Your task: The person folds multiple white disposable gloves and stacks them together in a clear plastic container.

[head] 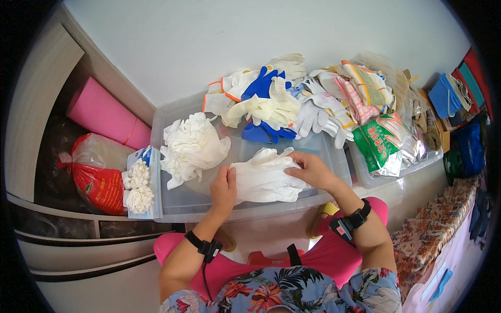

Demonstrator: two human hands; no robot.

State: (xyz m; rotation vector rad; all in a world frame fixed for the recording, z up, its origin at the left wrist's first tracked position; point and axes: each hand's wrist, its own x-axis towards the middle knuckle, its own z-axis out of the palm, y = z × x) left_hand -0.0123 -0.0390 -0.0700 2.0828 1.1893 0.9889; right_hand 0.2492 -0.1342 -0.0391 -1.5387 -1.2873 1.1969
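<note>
White disposable gloves (pixel 266 178), stacked or layered together, are held over the lid of a translucent plastic storage box (pixel 325 205). My left hand (pixel 224 187) pinches their cuff end, thumb on top. At the other end my right hand (pixel 311 170) grips the finger side between thumb and fingers. Left of them lies a crumpled heap of white gloves (pixel 191 146). Behind, a pile holds cream knit gloves (pixel 270 109), blue gloves (pixel 260 84) and grey-white work gloves (pixel 311 117).
A blue-and-white box (pixel 156 184) with rolled white gloves (pixel 139 199) stands left, beside a red plastic bag (pixel 100 180) and a pink roll (pixel 113 113). At right, another bin (pixel 426 160) carries a green glove packet (pixel 381 143) and folded towels (pixel 364 84). A white wall rises behind.
</note>
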